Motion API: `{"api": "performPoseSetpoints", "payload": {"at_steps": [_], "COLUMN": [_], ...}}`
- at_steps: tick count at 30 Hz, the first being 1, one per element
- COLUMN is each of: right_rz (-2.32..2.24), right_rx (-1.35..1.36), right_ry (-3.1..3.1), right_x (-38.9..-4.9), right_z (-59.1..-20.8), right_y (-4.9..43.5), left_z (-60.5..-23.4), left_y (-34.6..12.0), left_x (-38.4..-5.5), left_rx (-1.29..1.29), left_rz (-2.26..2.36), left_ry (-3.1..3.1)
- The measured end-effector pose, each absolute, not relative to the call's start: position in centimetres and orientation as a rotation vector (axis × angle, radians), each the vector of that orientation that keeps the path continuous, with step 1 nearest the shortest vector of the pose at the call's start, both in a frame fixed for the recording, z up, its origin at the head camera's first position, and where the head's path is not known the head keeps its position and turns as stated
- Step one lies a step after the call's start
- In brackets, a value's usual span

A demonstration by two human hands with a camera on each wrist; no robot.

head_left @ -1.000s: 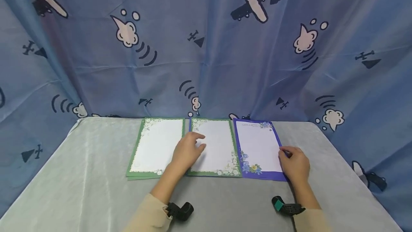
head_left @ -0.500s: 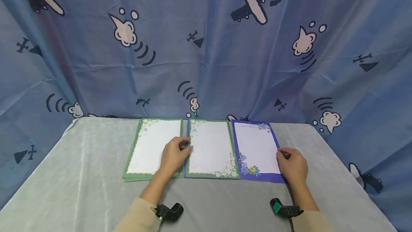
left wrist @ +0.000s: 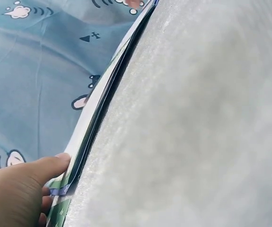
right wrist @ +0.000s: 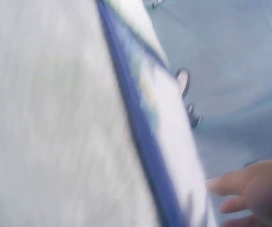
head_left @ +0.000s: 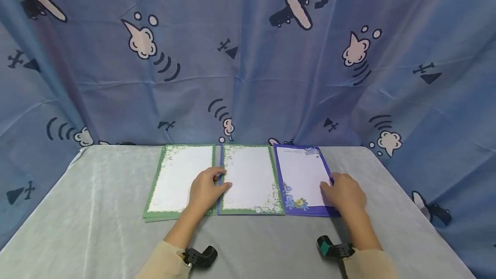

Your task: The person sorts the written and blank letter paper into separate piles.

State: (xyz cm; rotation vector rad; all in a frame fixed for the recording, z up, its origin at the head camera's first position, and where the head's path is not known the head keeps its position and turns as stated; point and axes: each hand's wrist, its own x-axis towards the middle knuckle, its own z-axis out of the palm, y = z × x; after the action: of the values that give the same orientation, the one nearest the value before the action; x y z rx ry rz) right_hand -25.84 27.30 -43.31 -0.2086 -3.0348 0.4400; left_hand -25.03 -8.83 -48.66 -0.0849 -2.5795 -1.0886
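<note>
Three flower-bordered sheets of paper lie in a row. The left green-bordered sheet has another green edge showing under it. A purple strip shows beneath the left edge of the middle green-bordered sheet. The purple-bordered sheet is on the right, with blue flowers. My left hand pinches the middle sheet's left edge, thumb on top; the left wrist view shows fingers curled at the edge. My right hand grips the purple-bordered sheet's right edge, thumb over its face; the right wrist view is blurred.
A pale grey cloth covers the table. Behind it hangs a blue curtain printed with planes and clouds, close to the sheets' far edges. Black cameras are strapped on both wrists.
My left hand has moved left from over the middle sheet to its left edge. My right thumb has shifted farther onto the purple-bordered sheet. The head view has drifted slightly.
</note>
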Motion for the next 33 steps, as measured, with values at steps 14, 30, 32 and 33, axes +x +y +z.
{"api": "performPoseSetpoints", "payload": {"at_steps": [14,30,32,33], "right_rz": [1.194,0.934,0.941,0.940], "right_rx": [0.332,0.366,0.365,0.372], "right_ry": [-2.741,-2.608,-2.597,-2.587], "right_x": [-24.6,-24.4,-24.4,-24.4], "right_z": [-43.6,-48.3,-48.3,-48.3], "right_y": [18.4,16.7,16.7,16.8], "left_z": [-48.5,-48.7,-48.7,-48.7], "left_y": [-9.2,-8.8,-8.8,-8.8], "left_x": [-24.8,-24.9,-24.9,-24.9], "left_rx": [-0.081,-0.097,-0.099,-0.100], "left_rz": [-1.138,-1.154,-1.158,-1.160], "left_ry": [-2.558,-2.553,-2.544,-2.540]}}
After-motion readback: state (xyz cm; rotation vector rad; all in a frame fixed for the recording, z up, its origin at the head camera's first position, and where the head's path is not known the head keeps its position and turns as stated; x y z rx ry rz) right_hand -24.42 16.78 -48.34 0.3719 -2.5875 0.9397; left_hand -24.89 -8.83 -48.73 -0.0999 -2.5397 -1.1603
